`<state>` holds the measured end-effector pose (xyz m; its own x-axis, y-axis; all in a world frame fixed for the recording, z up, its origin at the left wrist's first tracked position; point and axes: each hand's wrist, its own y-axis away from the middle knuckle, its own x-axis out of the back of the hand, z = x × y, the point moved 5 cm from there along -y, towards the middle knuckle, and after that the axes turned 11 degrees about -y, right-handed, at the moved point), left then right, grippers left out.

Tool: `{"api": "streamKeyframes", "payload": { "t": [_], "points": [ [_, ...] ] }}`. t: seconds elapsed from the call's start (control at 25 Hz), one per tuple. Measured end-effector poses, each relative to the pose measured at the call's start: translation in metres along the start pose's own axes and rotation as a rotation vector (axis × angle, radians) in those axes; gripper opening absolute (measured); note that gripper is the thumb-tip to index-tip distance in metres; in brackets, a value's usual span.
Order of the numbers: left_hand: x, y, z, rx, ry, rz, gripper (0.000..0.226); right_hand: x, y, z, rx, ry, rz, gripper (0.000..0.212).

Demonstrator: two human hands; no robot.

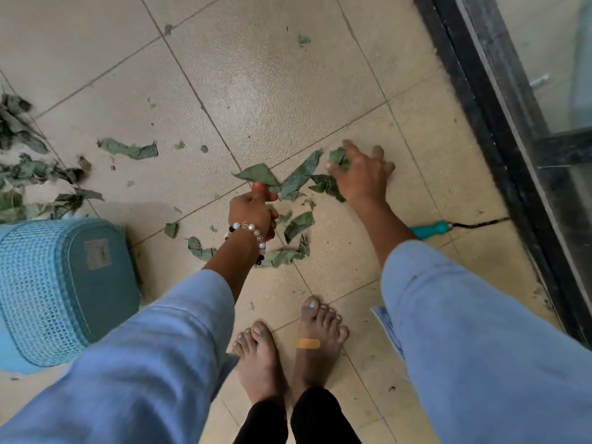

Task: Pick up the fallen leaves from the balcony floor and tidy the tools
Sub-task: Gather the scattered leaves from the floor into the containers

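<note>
While the left hand (254, 211) pinches a leaf, the right hand (360, 174) grabs a crumpled one; more leaves (298, 224) litter the floor (272, 84) between them, teal-handled tool (435, 228) just behind the right arm.

Soft, even daylight fills the scene, fairly bright, with a pale sheen on the floor tiles (256, 91) in the far middle. Shadows are faint and short, lying just beside the blue basket (64, 283) at left. Wide-angle distortion bends the tile lines. The leaf pile (19, 161) at far left and the near sleeves look smeared.
</note>
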<state>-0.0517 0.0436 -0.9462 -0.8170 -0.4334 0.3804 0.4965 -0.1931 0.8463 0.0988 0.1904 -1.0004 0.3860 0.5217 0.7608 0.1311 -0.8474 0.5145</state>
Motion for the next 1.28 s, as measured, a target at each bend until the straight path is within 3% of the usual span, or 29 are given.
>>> {"api": "streamKeyframes", "payload": {
  "t": [0.08,0.16,0.24,0.36,0.44,0.56,0.68,0.76,0.8,0.84,0.88,0.92,1.0,1.12,1.2,1.28],
  "points": [
    [0.009,-0.004,-0.010,0.053,0.016,0.015,0.052,-0.021,0.000,-0.012,0.092,0.228,0.061,0.043],
    [0.012,-0.002,-0.020,0.102,0.040,-0.019,0.055,-0.018,0.008,-0.022,0.226,0.226,0.138,0.029],
    [0.011,0.004,-0.027,0.141,0.082,-0.089,0.059,-0.001,0.014,-0.017,0.252,-0.001,0.225,0.024],
    [0.002,0.020,-0.031,0.214,0.159,-0.212,0.065,0.023,0.048,-0.013,0.081,-0.580,0.273,0.019],
    [-0.011,0.036,-0.031,0.267,0.247,-0.306,0.068,0.017,0.094,-0.030,0.101,-0.777,0.140,0.020],
    [-0.028,0.053,-0.035,0.385,0.449,-0.423,0.064,0.005,0.159,-0.054,0.342,-0.656,0.003,0.012],
    [-0.019,0.051,-0.049,0.459,0.494,-0.303,0.046,0.000,0.178,-0.060,0.606,-0.438,-0.338,0.013],
    [-0.005,0.043,-0.050,0.409,0.490,-0.220,0.037,0.013,0.160,-0.053,0.454,-0.530,-0.534,0.019],
    [0.003,0.039,-0.049,0.385,0.484,-0.195,0.038,0.020,0.143,-0.045,0.316,-0.632,-0.489,0.021],
    [0.010,0.034,-0.050,0.363,0.447,-0.178,0.038,0.025,0.122,-0.033,0.202,-0.644,-0.325,0.023],
    [0.017,0.030,-0.051,0.333,0.412,-0.167,0.036,0.029,0.102,-0.021,0.154,-0.513,-0.114,0.027],
    [0.025,0.026,-0.054,0.303,0.372,-0.151,0.033,0.026,0.087,-0.014,0.151,-0.327,-0.003,0.034],
    [0.038,0.021,-0.064,0.262,0.322,-0.131,0.032,-0.001,0.071,-0.006,0.177,0.025,-0.052,0.044],
    [0.048,0.020,-0.083,0.236,0.277,-0.153,0.040,-0.032,0.071,-0.005,0.366,0.349,-0.029,0.030],
    [0.053,0.022,-0.093,0.208,0.239,-0.149,0.040,-0.031,0.072,-0.006,0.399,0.270,0.100,0.021],
    [0.056,0.025,-0.100,0.163,0.204,-0.135,0.033,-0.023,0.083,-0.003,0.241,-0.098,0.171,0.016]
  ]
}}
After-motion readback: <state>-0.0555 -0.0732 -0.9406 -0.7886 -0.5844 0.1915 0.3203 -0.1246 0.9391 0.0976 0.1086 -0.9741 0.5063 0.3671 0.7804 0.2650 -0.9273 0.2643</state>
